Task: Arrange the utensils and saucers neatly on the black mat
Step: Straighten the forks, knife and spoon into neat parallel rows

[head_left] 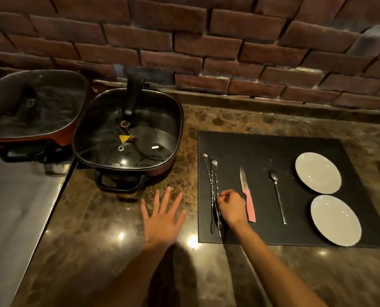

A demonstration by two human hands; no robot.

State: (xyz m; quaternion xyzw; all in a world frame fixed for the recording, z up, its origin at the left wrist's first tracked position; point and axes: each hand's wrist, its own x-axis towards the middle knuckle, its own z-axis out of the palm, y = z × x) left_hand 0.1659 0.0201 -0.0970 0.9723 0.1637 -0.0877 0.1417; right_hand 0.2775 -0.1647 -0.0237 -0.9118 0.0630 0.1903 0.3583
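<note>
Fingers of the right hand [230,208] are pinching the crossed bar spoons [212,191] at the black mat's [262,149] left edge; jerking risks scattering them. Left hand [162,214] is lying spread on the worktop [96,229].

Kitchen counter, home or small eatery. Brown marble-look countertop [100,229] backed by a dark red brick wall [206,41] at 12 o'clock. Two electric skillets with glass lids at 10 o'clock [128,131] [33,105]. Black mat [273,147] at 3 o'clock holds cutlery and two white saucers [318,173] [335,220]. Stainless surface [14,218] at 8 o'clock.
</note>
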